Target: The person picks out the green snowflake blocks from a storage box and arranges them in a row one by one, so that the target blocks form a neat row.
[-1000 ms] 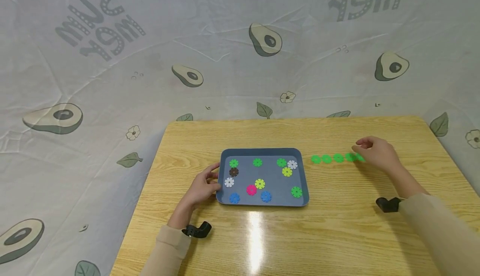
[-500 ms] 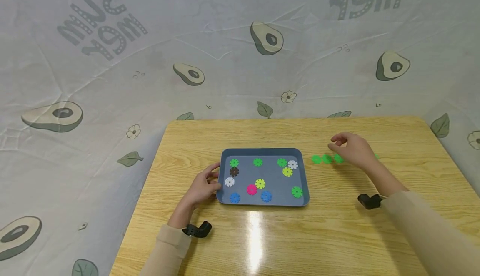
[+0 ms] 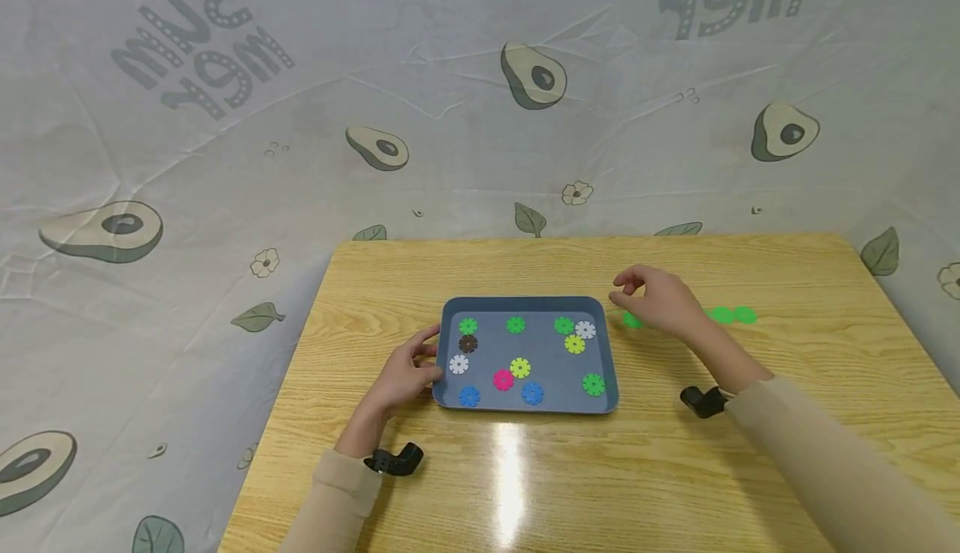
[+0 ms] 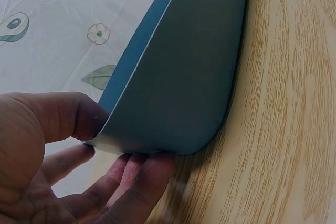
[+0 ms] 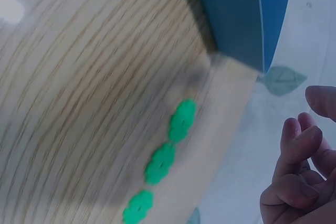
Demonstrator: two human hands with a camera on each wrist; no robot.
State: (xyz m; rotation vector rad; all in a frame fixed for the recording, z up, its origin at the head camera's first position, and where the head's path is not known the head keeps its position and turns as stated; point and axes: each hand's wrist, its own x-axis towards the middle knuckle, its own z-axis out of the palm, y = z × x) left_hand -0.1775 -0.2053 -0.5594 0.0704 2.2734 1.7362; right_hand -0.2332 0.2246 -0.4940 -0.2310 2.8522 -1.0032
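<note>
A cloth (image 3: 450, 77) printed with avocados hangs behind the wooden desk (image 3: 375, 286). A blue-grey tray (image 3: 525, 304) lies on the desk between the two hands; both wrist views cut it off at the top edge.

Left hand (image 3: 405, 379): grips the tray's left end, thumb at the rim, other fingers (image 4: 152, 174) bent against the outer wall near a corner. The tip of the thumb is in shadow and hard to make out.

Right hand (image 3: 656, 299): raised over the desk, near the tray's far right corner and apart from it. Its fingers are loosely bent, with a visible gap at the tips; the right wrist view crops the hand at the side.

A row of notched green discs (image 5: 160, 163) lies on the desk, right of the tray. The right hand hides the row's middle in the head view; the full count cannot be told. Twelve multicoloured discs (image 3: 516, 324) lie inside the tray, a pink one (image 3: 503, 380) beside a yellow one (image 3: 520, 368).
</note>
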